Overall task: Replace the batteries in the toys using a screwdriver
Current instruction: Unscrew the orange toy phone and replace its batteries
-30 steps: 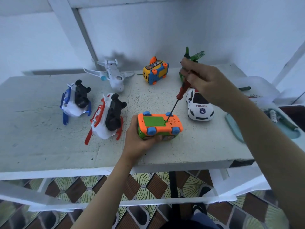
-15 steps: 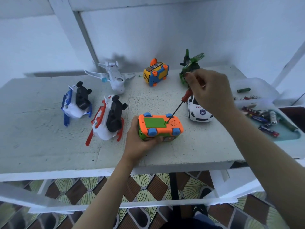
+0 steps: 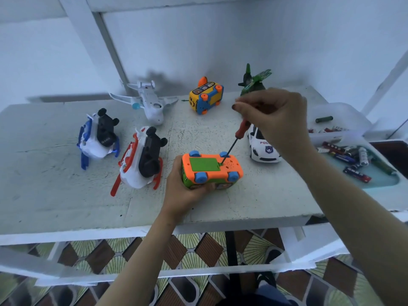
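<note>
Pale, rough worktop point(image 3: 55, 195) against a white wall is shown strewn with toys. Near its front edge an orange toy car point(image 3: 212, 173) is turned wheels-up, with its green battery cover point(image 3: 204, 164) facing upward. The car is held at its left end by the left hand point(image 3: 183, 193), the grip closed round the body. A screwdriver point(image 3: 241, 129) with a red handle is pinched in the fingers of the right hand point(image 3: 276, 115), which is raised above the car. That grip is closed on the handle, and the dark shaft is slanted down so that its tip is set at the right edge of the cover. A white police car point(image 3: 262, 151) is partly hidden behind that hand. Loose batteries point(image 3: 353, 151) are seen in a tray point(image 3: 375, 184) at the right. A white plane point(image 3: 150, 102), a yellow and blue toy point(image 3: 206, 97) and a green toy point(image 3: 254, 81) are lined up at the back. Two white toys with black parts, one trimmed blue point(image 3: 97, 135) and one trimmed red point(image 3: 141, 160), are seen at the left.
</note>
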The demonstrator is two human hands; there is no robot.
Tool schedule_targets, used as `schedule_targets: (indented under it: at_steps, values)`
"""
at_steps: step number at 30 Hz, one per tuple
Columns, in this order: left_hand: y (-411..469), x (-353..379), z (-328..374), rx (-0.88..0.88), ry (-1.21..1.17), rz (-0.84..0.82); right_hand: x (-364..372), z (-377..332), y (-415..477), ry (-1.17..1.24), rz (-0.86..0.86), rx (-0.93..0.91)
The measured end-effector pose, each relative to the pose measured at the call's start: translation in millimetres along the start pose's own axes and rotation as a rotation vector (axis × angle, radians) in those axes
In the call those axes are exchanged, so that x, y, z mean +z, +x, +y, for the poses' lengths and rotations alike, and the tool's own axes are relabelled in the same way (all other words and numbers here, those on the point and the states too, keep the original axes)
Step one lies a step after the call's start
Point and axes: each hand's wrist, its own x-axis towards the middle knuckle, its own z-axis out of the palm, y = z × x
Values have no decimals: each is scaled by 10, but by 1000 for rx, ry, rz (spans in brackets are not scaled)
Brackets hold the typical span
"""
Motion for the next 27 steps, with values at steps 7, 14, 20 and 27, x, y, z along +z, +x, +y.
schedule_targets:
  at_steps: [7,14,20,27]
  values:
    - [-5,-2,-15,-2,2,3,130,75,-31,-418,30,-62]
    - [1,2,-21,-5,1,17,40,-105,-35,121,-260,42]
    - [-7,10,-9,-1,1,11,9,-105,43,-216,-183,-76]
    - [-4,5,11,-6,1,5,-111,-47,65,-565,-228,7]
